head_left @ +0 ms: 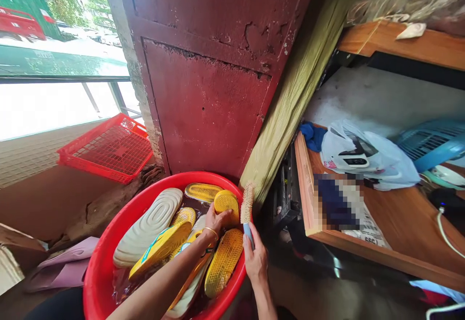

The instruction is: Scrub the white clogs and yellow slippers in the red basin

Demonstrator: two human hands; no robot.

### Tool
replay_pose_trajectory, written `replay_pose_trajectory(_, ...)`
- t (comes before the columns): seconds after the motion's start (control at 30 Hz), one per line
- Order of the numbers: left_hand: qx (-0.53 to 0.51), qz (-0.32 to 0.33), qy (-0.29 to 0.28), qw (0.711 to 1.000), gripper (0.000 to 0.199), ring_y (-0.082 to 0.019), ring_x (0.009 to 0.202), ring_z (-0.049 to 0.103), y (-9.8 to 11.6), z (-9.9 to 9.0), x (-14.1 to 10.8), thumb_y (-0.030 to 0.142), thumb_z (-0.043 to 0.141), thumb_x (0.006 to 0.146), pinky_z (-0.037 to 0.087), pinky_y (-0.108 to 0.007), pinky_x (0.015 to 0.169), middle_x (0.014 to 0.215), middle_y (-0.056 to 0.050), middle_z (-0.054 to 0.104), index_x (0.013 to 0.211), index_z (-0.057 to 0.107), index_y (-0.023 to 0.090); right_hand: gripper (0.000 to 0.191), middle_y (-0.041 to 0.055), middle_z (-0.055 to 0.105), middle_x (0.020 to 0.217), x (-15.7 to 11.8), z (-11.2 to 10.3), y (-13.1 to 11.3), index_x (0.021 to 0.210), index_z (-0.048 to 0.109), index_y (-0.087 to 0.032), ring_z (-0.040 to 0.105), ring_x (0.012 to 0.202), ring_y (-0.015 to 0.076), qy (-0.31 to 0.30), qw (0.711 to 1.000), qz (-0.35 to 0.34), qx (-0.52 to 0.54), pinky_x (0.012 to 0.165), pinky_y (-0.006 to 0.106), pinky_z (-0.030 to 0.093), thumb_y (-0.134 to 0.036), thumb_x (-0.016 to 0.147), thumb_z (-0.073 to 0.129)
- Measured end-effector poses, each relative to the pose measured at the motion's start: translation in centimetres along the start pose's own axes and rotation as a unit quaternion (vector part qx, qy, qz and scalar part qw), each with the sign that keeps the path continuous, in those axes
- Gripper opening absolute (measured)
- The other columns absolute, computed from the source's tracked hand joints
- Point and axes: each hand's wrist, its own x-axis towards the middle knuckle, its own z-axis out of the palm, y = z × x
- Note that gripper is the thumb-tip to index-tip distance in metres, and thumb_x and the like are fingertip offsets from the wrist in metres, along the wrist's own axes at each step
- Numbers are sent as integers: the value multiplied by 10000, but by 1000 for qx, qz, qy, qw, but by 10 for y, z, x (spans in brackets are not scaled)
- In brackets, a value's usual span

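Pink slippers [70, 262] outside the red tub [95, 262], left side; inside, pale slippers [148, 225] and yellow slippers [223, 264] lie crowded in dark water [122, 280], tub wall containing the lot within arm's reach. Left hand [213, 221] is clamped on one yellow slipper [225, 201] at the tub's far right, thumb across it, other fingers partly hidden, probably to steady it above the pile. Right hand [256, 257], beside the rim, is closed round the brush [247, 204] by its blue handle [248, 233], bristle end up, likely so fingers clear the bristles.

tub [95, 262]: glossy plastic | soles [224, 262]: ridged, perhaps rubber | shelf [436, 51]: wood
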Motion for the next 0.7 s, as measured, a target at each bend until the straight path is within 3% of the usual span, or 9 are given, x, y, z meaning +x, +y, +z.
replay_pose_trajectory(0.23,-71,61,48,994,728,-312,1012,701,60,-41,-1,562,871,581,556,-418,859,1052,-145,753,1134,629,155,560,130,704,1306,-3,3,-13,1411,612,-167,704,1153,272,6,1000,-11,5,968,356,575,-511,1015,414)
replay_pose_trajectory(0.43,-124,38,101,986,628,-251,888,720,104,-89,-13,534,843,672,574,-352,759,1070,-123,747,1136,642,160,522,116,692,1331,-9,11,-22,1402,623,-183,695,1173,257,-16,999,-35,-2,1001,335,557,-465,1014,418)
replay_pose_trajectory(0.57,-104,23,117,987,570,-209,740,701,121,-122,-28,509,833,708,569,-320,656,933,-70,746,1131,639,181,521,125,688,1337,-17,16,-37,1395,631,-163,672,1211,249,-33,999,-39,-4,1027,315,539,-442,1006,427)
replay_pose_trajectory(0.7,-58,-8,156,986,479,-184,658,680,119,-146,-44,426,831,747,545,-287,582,857,-56,732,1102,625,179,487,108,702,1317,-46,29,-60,1371,655,-201,672,1206,240,-111,992,-43,41,1042,312,530,-433,991,457)
